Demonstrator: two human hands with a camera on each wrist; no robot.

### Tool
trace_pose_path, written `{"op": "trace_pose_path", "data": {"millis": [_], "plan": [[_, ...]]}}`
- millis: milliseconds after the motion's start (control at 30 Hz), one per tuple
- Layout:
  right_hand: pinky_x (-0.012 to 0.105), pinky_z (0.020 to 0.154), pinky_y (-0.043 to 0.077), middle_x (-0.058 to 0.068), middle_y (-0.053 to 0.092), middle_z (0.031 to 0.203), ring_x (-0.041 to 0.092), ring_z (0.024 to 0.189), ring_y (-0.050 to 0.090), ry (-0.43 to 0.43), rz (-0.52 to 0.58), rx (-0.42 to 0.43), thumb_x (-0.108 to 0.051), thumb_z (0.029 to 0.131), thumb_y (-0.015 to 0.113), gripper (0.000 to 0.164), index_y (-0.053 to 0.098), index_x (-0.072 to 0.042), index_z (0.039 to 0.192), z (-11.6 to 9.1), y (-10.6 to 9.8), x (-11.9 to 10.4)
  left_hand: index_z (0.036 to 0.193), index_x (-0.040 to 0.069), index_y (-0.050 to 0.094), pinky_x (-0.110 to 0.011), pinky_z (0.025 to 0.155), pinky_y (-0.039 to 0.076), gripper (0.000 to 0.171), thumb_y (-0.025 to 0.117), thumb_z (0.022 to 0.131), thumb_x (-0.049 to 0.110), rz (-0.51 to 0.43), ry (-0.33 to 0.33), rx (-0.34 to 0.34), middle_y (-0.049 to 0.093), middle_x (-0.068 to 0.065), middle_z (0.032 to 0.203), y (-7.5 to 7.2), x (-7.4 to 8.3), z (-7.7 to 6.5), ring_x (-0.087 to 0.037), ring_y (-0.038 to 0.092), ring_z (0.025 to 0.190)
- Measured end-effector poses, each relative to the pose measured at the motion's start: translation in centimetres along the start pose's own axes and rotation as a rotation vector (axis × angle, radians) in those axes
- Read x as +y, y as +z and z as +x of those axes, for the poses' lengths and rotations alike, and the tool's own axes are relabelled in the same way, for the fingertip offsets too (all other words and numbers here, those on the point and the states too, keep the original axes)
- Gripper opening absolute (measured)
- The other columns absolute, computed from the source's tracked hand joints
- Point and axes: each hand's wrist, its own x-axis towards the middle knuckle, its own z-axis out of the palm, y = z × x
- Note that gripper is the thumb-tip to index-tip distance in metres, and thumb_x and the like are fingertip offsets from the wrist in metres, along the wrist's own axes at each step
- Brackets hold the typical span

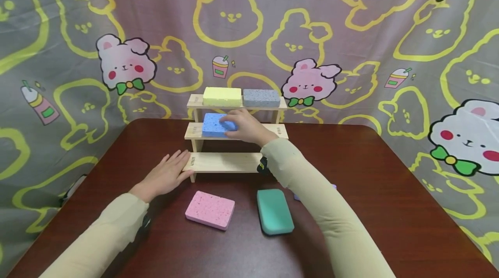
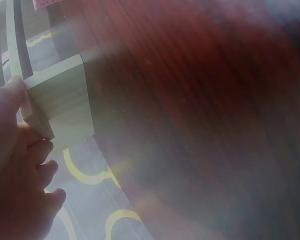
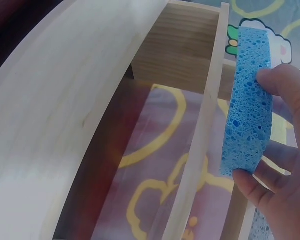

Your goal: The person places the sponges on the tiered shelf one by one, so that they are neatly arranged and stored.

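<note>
My right hand [image 1: 247, 126] holds a blue sponge [image 1: 212, 124] by its right end at the middle step of a wooden three-step rack [image 1: 226, 162]. In the right wrist view, the sponge [image 3: 249, 105] shows its porous long side, with the thumb and fingers of my right hand [image 3: 290, 135] around it. My left hand [image 1: 165, 174] rests against the left end of the lowest step, fingers mostly straight and thumb near the front edge. The left wrist view shows that hand [image 2: 20, 165] beside the step's end and its wooden side support [image 2: 65, 102].
On the top step sit a yellow sponge [image 1: 222, 96] and a grey sponge [image 1: 261, 98]. A pink sponge [image 1: 210, 210] and a green sponge [image 1: 274, 211] lie on the dark table [image 1: 167, 243] before the rack. My right sleeve partly covers a purple item [image 1: 332, 187]. Patterned cloth [image 1: 241, 9] hangs behind.
</note>
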Motion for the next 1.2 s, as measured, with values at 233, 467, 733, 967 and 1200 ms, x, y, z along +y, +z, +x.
{"op": "trace_pose_path", "data": {"millis": [233,467,733,967,1200], "plan": [[0.038,0.102,0.028,0.005,0.052,0.128,0.027,0.121,0.037,0.012,0.023,-0.013,-0.026,0.086,0.064,0.038,0.059,-0.016,0.123,0.5,0.4,-0.1,0.140,-0.008,0.029,-0.056,0.104,0.015,0.064,0.046,0.096,0.035,-0.003,0.002,-0.001,0.029,-0.025,0.143,0.0,0.0,0.0,-0.041,0.020,0.132],[0.038,0.103,0.027,0.005,0.052,0.129,0.028,0.123,0.036,0.024,0.034,-0.025,-0.025,0.087,0.063,0.038,0.059,-0.015,0.124,0.9,0.9,0.2,0.140,-0.008,0.029,-0.056,0.104,0.015,0.064,0.046,0.096,0.035,-0.004,-0.001,0.000,0.029,-0.025,0.143,0.1,0.0,0.0,-0.041,0.020,0.132],[0.037,0.109,0.013,0.004,0.055,0.125,0.026,0.124,0.038,0.020,0.056,-0.041,-0.023,0.089,0.061,0.035,0.060,-0.014,0.122,1.0,1.2,0.4,0.140,-0.008,0.029,-0.056,0.104,0.015,0.064,0.046,0.096,0.035,-0.002,-0.002,-0.002,0.029,-0.025,0.143,-0.1,0.2,0.0,-0.041,0.020,0.132],[0.038,0.109,0.011,0.004,0.054,0.127,0.025,0.126,0.037,-0.004,0.044,-0.039,-0.023,0.090,0.060,0.035,0.059,-0.013,0.124,0.9,1.2,0.4,0.140,-0.008,0.029,-0.056,0.104,0.014,0.065,0.046,0.095,0.037,-0.005,-0.017,-0.009,0.029,-0.025,0.143,-0.2,0.3,0.1,-0.041,0.019,0.133],[0.036,0.110,0.008,0.005,0.054,0.127,0.023,0.126,0.038,-0.020,0.026,-0.043,-0.022,0.090,0.059,0.036,0.058,-0.012,0.124,0.9,1.2,0.3,0.140,-0.008,0.029,-0.056,0.104,0.015,0.065,0.046,0.096,0.037,0.002,-0.016,-0.011,0.029,-0.025,0.143,-0.2,0.2,0.1,-0.041,0.019,0.133]]}}
